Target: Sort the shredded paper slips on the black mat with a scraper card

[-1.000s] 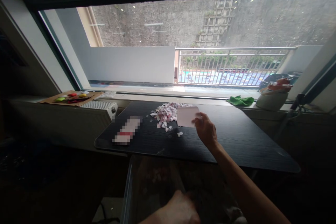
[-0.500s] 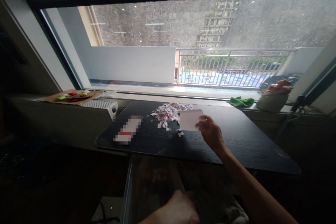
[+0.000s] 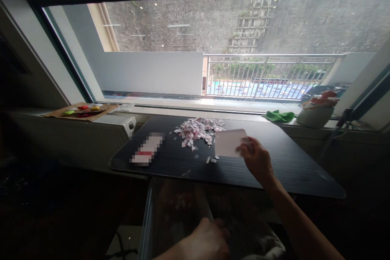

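Right hand pinches one pale card by its right end, fingers closed on it — probably so the far edge stays free. Left hand is low over one clear container, fingers curled; too dark to tell what, if anything, it holds — maybe there to steady the container. The card is over the dark surface, just right of the paper pile; can't tell if its lower edge touches down. One pile, heaped toward the window side, likely to keep bits together; bits too many to count. About three loose scraps lie just below the card. One pixelated item sits left of the pile, presumably out of the way. On the sill: one green cloth, one pot.
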A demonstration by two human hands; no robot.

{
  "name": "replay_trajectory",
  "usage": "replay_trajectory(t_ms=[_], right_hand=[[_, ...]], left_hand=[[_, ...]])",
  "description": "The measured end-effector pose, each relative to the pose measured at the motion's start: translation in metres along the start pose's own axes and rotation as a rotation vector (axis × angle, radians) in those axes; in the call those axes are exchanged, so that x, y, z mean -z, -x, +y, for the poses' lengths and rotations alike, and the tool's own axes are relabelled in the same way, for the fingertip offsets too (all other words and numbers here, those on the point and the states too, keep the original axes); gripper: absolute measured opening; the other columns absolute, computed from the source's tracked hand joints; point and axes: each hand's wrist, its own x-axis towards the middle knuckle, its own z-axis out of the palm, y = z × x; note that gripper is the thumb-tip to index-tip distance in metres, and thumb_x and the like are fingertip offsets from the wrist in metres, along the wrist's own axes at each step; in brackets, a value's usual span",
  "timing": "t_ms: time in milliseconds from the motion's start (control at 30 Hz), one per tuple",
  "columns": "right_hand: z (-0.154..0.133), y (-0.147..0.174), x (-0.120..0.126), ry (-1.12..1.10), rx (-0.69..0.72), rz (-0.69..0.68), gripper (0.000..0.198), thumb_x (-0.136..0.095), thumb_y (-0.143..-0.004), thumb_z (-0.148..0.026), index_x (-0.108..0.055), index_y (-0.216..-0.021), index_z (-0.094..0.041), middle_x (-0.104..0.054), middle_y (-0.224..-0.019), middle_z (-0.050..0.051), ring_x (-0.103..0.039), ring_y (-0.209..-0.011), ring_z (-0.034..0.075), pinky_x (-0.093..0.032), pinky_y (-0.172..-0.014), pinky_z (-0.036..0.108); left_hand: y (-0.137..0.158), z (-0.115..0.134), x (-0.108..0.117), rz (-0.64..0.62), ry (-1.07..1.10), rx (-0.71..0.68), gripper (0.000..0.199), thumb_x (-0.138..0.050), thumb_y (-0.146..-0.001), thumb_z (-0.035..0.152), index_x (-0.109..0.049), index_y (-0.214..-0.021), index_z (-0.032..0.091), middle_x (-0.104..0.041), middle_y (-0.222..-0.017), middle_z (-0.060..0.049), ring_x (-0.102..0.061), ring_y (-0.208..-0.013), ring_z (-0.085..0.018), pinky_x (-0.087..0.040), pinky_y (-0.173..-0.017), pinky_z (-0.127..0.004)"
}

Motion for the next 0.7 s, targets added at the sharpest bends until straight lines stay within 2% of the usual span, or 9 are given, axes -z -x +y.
replay_trajectory(t_ms=[100,200,400,600,700], right_hand=[[-0.004,0.003,-0.001,-0.057,0.033,-0.04,0.033,-0.045,-0.08,-0.034,-0.057,-0.107,-0.02,-0.072,-0.08,0.006,-0.066,-0.072,0.023,-0.048,-0.07,0.035],[-0.012,0.007,-0.011,-0.017,0.05,-0.088,0.03,-0.045,-0.08,-0.032,-0.057,-0.106,-0.021,-0.073,-0.081,0.006,-0.066,-0.074,0.023,-0.048,-0.071,0.035],[-0.026,0.01,-0.025,-0.067,0.062,-0.175,0.03,-0.043,-0.081,-0.031,-0.056,-0.107,-0.022,-0.073,-0.085,0.006,-0.066,-0.079,0.022,-0.048,-0.073,0.035],[-0.012,0.014,-0.008,-0.066,0.019,-0.173,0.032,-0.045,-0.079,-0.034,-0.058,-0.106,-0.021,-0.072,-0.085,0.006,-0.066,-0.077,0.023,-0.049,-0.07,0.035],[-0.003,0.013,0.001,-0.053,-0.028,-0.105,0.034,-0.047,-0.077,-0.034,-0.059,-0.105,-0.02,-0.072,-0.085,0.007,-0.066,-0.078,0.023,-0.049,-0.071,0.036]], left_hand=[[0.0,0.001,-0.004,0.029,0.016,0.015,0.016,-0.061,-0.082,0.024,-0.065,-0.07,0.015,-0.065,-0.082,-0.005,-0.057,-0.084,-0.021,-0.026,-0.048,-0.026],[0.001,0.001,-0.007,0.044,0.002,0.008,0.015,-0.06,-0.083,0.024,-0.066,-0.071,0.016,-0.065,-0.083,-0.005,-0.057,-0.085,-0.022,-0.028,-0.05,-0.028],[0.0,0.001,-0.012,0.027,-0.031,0.041,0.014,-0.059,-0.084,0.025,-0.066,-0.076,0.015,-0.065,-0.084,-0.005,-0.056,-0.085,-0.021,-0.03,-0.052,-0.027],[0.0,0.0,-0.013,0.071,-0.026,0.004,0.014,-0.06,-0.083,0.024,-0.067,-0.073,0.017,-0.064,-0.081,-0.005,-0.056,-0.083,-0.02,-0.033,-0.054,-0.026],[0.0,-0.001,-0.009,0.051,-0.009,-0.007,0.013,-0.062,-0.081,0.023,-0.067,-0.071,0.017,-0.064,-0.077,-0.004,-0.056,-0.077,-0.018,-0.03,-0.049,-0.025]])
